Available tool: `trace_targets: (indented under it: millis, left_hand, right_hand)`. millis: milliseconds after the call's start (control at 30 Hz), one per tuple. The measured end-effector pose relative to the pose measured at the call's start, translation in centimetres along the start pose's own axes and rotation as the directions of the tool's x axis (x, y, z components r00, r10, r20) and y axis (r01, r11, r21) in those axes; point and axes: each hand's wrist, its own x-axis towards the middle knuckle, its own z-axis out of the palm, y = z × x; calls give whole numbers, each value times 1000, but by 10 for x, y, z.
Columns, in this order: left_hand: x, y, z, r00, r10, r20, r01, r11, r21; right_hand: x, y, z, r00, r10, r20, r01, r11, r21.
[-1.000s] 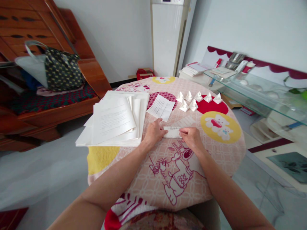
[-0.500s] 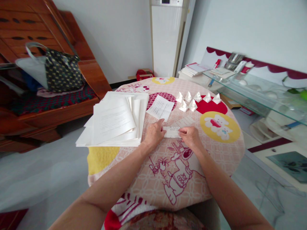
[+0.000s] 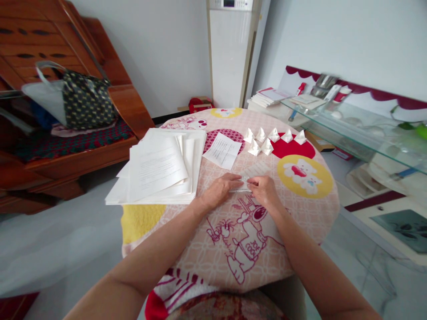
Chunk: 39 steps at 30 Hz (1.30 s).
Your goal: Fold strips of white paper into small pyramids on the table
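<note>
A small folded piece of printed paper (image 3: 240, 188) lies on the round table between my two hands, largely covered by fingers. My left hand (image 3: 220, 190) is closed on its left part, fingertips at the far edge. My right hand (image 3: 264, 188) pinches the right end. Just beyond my hands a square printed sheet (image 3: 223, 151) lies flat. Several folded white paper shapes with raised points (image 3: 260, 134) stand in two rows at the back right.
A thick stack of papers (image 3: 156, 171) overhangs the table's left edge. The patterned tablecloth (image 3: 213, 253) covers the table. On the right stands a glass-topped cabinet (image 3: 353, 129); on the left, a wooden bench (image 3: 126, 102) holds a dotted bag (image 3: 88, 100).
My left hand has slid right along the folded paper, its fingers now reaching over the far edge close to my right fingers. Less of the paper shows.
</note>
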Motion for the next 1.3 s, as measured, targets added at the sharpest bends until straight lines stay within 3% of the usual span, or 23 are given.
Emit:
trace_targets:
  millis: [167, 333, 500, 633, 833, 1100, 1300]
  left_hand:
    - [3, 3, -2, 999, 6, 38, -6, 1000, 7]
    - [13, 25, -12, 988, -151, 41, 149, 987, 61]
    - [18, 39, -19, 970, -221, 103, 213, 974, 81]
    - [20, 40, -19, 963, -240, 126, 229, 969, 96]
    - [21, 39, -18, 960, -244, 135, 232, 967, 102]
    - [19, 37, -17, 966, -233, 113, 225, 971, 79]
    - [18, 37, -17, 963, -243, 113, 235, 969, 81]
  right_hand:
    - [0, -3, 0, 1000, 5, -5, -5, 1000, -28]
    - [0, -4, -2, 1000, 10, -9, -10, 1000, -25]
    - [1, -4, -6, 1000, 9, -15, -10, 999, -47]
    - [2, -7, -6, 999, -15, -49, 12, 998, -65]
    - [-2, -16, -5, 997, -23, 68, 32, 991, -128]
    - [-3, -26, -4, 997, -28, 75, 45, 969, -242]
    - [-3, -22, -12, 994, 6, 109, 19, 975, -219]
